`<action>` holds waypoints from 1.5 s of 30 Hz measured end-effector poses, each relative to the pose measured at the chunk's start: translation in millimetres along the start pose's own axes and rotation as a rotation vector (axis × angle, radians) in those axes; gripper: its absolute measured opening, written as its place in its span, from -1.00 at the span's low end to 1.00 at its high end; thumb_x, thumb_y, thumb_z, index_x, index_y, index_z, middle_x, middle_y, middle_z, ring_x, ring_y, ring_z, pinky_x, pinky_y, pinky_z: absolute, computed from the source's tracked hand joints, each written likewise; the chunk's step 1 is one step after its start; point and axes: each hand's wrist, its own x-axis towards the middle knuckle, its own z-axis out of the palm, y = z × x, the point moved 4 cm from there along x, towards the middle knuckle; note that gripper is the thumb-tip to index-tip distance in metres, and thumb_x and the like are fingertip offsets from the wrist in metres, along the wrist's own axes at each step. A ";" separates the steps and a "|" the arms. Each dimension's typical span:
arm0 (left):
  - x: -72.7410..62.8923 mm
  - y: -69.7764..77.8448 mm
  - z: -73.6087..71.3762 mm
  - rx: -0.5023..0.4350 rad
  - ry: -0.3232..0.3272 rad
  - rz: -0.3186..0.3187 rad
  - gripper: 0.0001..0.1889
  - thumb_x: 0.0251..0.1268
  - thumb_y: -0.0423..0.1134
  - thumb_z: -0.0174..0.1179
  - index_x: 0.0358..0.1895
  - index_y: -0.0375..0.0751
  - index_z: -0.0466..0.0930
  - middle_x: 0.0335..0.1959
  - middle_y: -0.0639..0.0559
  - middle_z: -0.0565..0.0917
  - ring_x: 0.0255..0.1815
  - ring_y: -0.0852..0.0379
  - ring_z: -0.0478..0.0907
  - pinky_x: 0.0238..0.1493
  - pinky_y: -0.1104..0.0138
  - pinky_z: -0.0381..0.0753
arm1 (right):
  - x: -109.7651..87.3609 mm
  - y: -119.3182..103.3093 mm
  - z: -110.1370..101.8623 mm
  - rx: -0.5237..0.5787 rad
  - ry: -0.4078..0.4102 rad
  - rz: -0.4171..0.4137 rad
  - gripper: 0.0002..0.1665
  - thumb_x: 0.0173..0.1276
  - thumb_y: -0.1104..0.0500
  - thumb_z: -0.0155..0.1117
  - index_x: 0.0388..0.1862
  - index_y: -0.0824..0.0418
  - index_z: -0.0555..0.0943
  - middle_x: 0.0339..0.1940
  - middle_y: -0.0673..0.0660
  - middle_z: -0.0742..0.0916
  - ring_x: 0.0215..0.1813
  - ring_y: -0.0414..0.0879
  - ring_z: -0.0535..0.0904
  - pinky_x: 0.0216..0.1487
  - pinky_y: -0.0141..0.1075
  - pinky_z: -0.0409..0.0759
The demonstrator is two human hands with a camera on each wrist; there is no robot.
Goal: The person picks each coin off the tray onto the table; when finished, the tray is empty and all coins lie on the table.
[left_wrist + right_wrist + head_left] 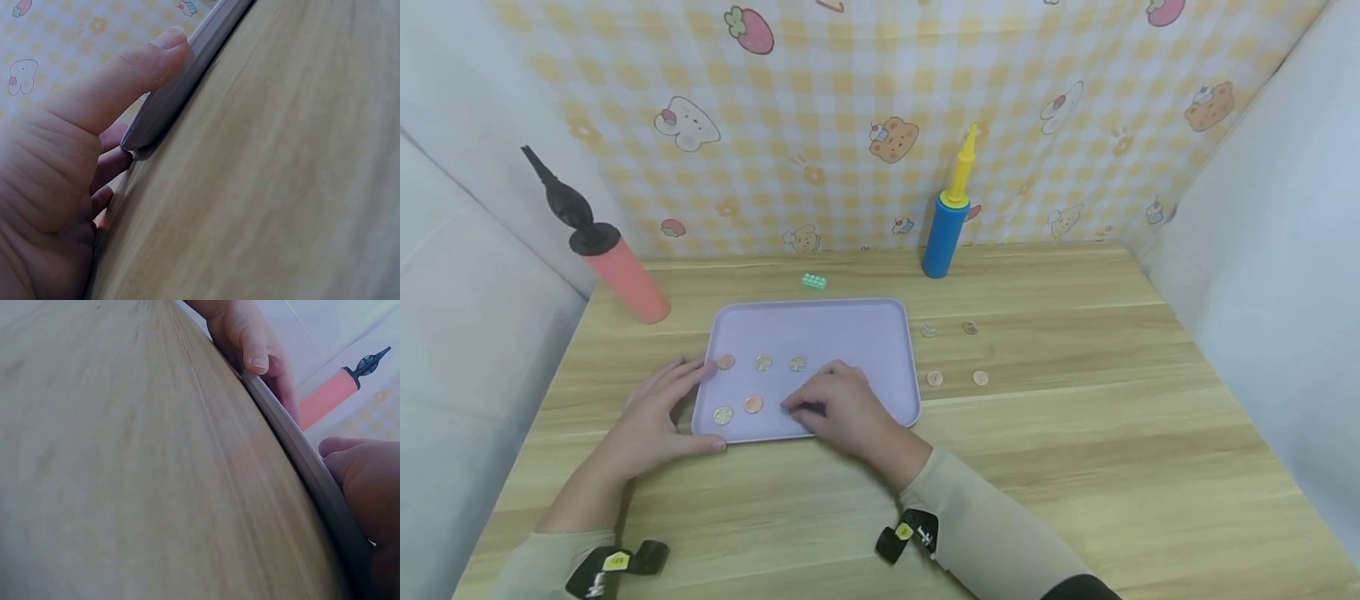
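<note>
On the tray, five coins show clearly in two rows; four others lie on the table to its right. The left hand spreads wide around the near left corner; the right hand narrows its fingertips, though I cannot tell whether they pinch a coin. Brushing knuckles could disturb the rows.
</note>
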 end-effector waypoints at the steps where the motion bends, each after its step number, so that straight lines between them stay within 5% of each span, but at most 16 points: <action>1: 0.0 -0.1 -0.3 0.000 0.000 -0.001 0.18 -0.18 0.08 0.77 0.60 -0.18 0.38 0.57 -0.39 0.37 0.61 -0.58 0.03 0.47 -0.54 -0.20 | 0.1 -0.4 -0.2 -0.003 0.002 -0.005 -0.84 0.42 0.06 0.55 -0.06 -0.16 0.88 -0.09 -0.29 0.84 0.06 -0.30 0.55 0.10 -0.33 0.44; 11: -0.7 -0.8 -2.2 0.002 0.007 0.002 0.18 -0.21 0.07 0.77 0.60 -0.20 0.39 0.55 -0.40 0.39 0.60 -0.59 0.05 0.47 -0.55 -0.19 | 1.3 -0.6 -0.8 0.106 0.015 0.001 -0.62 0.22 0.10 0.71 0.03 0.00 0.87 -0.08 -0.16 0.86 0.06 -0.24 0.59 0.17 -0.36 0.50; 26: -0.7 -1.5 -2.2 0.000 0.020 0.003 0.21 -0.30 0.03 0.80 0.59 -0.14 0.41 0.56 -0.38 0.39 0.60 -0.60 0.06 0.42 -0.58 -0.14 | 1.0 7.7 -3.0 0.315 0.066 0.148 -0.57 0.24 0.21 0.68 0.11 0.12 0.84 -0.03 -0.04 0.85 0.04 -0.26 0.64 0.09 -0.43 0.62; 32: -0.5 -1.9 -1.2 0.010 0.017 0.006 0.20 -0.27 0.05 0.79 0.59 -0.18 0.41 0.55 -0.38 0.40 0.60 -0.59 0.07 0.43 -0.56 -0.12 | -1.6 5.8 -7.5 0.264 0.078 0.048 -0.59 0.26 0.21 0.67 0.10 0.15 0.84 -0.05 -0.02 0.86 0.02 -0.24 0.66 0.12 -0.43 0.61; 39: 0.2 -1.1 -1.7 -0.008 0.019 0.007 0.19 -0.25 0.04 0.79 0.59 -0.19 0.41 0.56 -0.39 0.39 0.61 -0.58 0.05 0.45 -0.55 -0.15 | -5.6 6.3 -19.8 0.221 0.183 -0.134 -0.55 0.30 0.29 0.63 0.17 0.27 0.78 -0.06 0.04 0.83 -0.01 -0.18 0.69 0.09 -0.49 0.63; 45: 0.3 -1.4 -0.5 -0.010 0.022 0.012 0.19 -0.28 0.03 0.80 0.57 -0.21 0.42 0.55 -0.38 0.40 0.61 -0.57 0.06 0.47 -0.54 -0.17 | -15.2 19.1 -33.4 0.149 0.279 -0.192 -0.57 0.27 0.31 0.64 0.13 0.31 0.79 -0.09 0.07 0.84 0.00 -0.14 0.72 0.16 -0.48 0.62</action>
